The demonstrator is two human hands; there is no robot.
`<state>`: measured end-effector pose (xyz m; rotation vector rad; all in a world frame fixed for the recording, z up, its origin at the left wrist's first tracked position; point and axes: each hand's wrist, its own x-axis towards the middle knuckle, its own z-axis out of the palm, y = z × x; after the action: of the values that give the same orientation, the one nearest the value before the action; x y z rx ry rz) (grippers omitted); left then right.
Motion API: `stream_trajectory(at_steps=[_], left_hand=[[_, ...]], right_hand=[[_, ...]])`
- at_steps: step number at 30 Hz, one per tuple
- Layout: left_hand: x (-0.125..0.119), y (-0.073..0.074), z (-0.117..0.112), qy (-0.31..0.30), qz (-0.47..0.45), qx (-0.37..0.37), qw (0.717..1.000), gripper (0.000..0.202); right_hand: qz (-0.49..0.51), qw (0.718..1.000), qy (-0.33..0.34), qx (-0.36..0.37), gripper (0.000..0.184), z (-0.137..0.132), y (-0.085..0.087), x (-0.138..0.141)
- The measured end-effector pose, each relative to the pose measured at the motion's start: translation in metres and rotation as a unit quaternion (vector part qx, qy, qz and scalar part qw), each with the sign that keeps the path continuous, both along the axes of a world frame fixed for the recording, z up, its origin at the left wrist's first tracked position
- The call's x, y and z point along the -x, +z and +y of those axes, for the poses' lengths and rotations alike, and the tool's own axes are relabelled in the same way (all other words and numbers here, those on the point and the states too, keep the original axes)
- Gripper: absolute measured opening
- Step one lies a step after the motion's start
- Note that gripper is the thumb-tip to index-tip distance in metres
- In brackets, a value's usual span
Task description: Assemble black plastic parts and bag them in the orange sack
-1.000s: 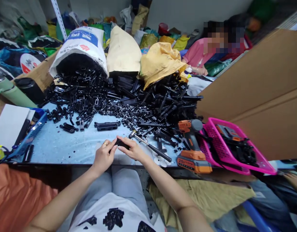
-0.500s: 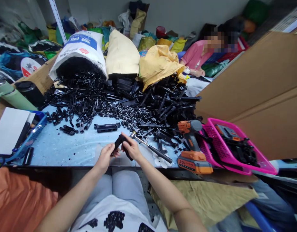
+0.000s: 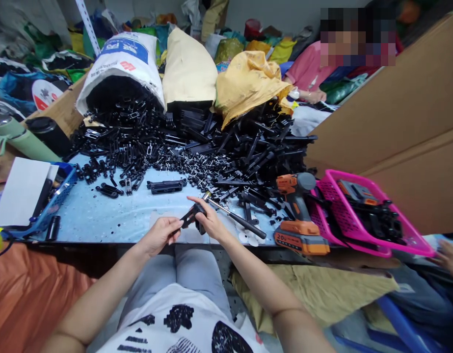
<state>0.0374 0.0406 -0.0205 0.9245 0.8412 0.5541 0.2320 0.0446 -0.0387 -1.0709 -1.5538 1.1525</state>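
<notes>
Head view of a seated person at a light-blue surface (image 3: 101, 215). The left hand (image 3: 160, 234) and the right hand (image 3: 208, 220) meet at the near edge of the surface, just above the lap. Both are closed on a small black plastic part (image 3: 191, 217), which is held tilted, lower end toward the left hand: the left fingertips pinch its lower end, and the right hand's fingers curl round its upper end, with the thumb stretched out over the top.

Just beyond the right hand lies a hammer (image 3: 233, 219), its metal head near the right hand's thumb and its dark handle running off to the right. Right of it stands an orange cordless drill (image 3: 297, 215), beside a pink basket (image 3: 362, 215) holding dark tools. A large heap of black plastic parts (image 3: 197, 142) covers the far half of the surface, spilling from a white sack (image 3: 121, 63) and a yellow sack (image 3: 248, 83). A single longer black part (image 3: 166, 186) lies apart from the heap. At far left, a blue tray (image 3: 45, 206) holds a white sheet. Another person in pink (image 3: 307, 73) sits beyond the heap.
</notes>
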Motion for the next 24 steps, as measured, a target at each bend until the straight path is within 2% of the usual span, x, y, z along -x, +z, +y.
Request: stream_trajectory(at_steps=[3,5,8,10,12,14,15,17,19,21,22,24], left_hand=[[0.002,0.007,-0.013,-0.053,0.008,-0.053,0.997,0.040],[0.003,0.010,-0.023,-0.074,-0.019,-0.070,0.995,0.040],[0.002,0.013,-0.034,-0.058,-0.052,-0.088,0.993,0.043],[0.004,0.016,-0.035,-0.047,-0.028,-0.095,0.994,0.043],[0.008,0.019,-0.033,-0.053,0.031,-0.101,0.993,0.044],[0.013,0.023,-0.032,-0.076,0.106,-0.116,0.985,0.046],[0.016,0.025,-0.032,-0.092,0.143,-0.128,0.977,0.047],[0.022,0.028,-0.035,-0.135,0.194,-0.147,0.961,0.048],[0.032,0.033,-0.038,-0.177,0.215,-0.152,0.948,0.047],[0.048,0.040,-0.039,-0.181,0.237,-0.159,0.941,0.045],[0.057,0.043,-0.039,-0.156,0.256,-0.168,0.939,0.044],[0.074,0.047,-0.039,-0.072,0.295,-0.183,0.935,0.045]], right_hand=[[0.016,0.999,-0.004,-0.036,0.050,-0.010,0.011,0.004],[0.062,0.997,0.010,-0.041,0.053,-0.019,0.012,0.010],[0.145,0.989,-0.016,-0.022,0.059,-0.028,0.006,0.019],[0.144,0.988,-0.044,-0.036,0.060,-0.030,0.001,0.018],[0.061,0.993,-0.047,-0.084,0.058,-0.032,0.000,0.010],[-0.095,0.984,-0.008,-0.153,0.055,-0.036,0.003,-0.003],[-0.184,0.965,0.021,-0.183,0.053,-0.041,0.006,-0.009],[-0.340,0.911,0.078,-0.223,0.051,-0.052,0.012,-0.019],[-0.426,0.867,0.110,-0.234,0.050,-0.064,0.016,-0.030],[-0.448,0.865,0.069,-0.213,0.048,-0.073,0.020,-0.047],[-0.444,0.877,0.011,-0.182,0.048,-0.075,0.023,-0.058],[-0.392,0.904,-0.147,-0.087,0.046,-0.079,0.029,-0.081]])
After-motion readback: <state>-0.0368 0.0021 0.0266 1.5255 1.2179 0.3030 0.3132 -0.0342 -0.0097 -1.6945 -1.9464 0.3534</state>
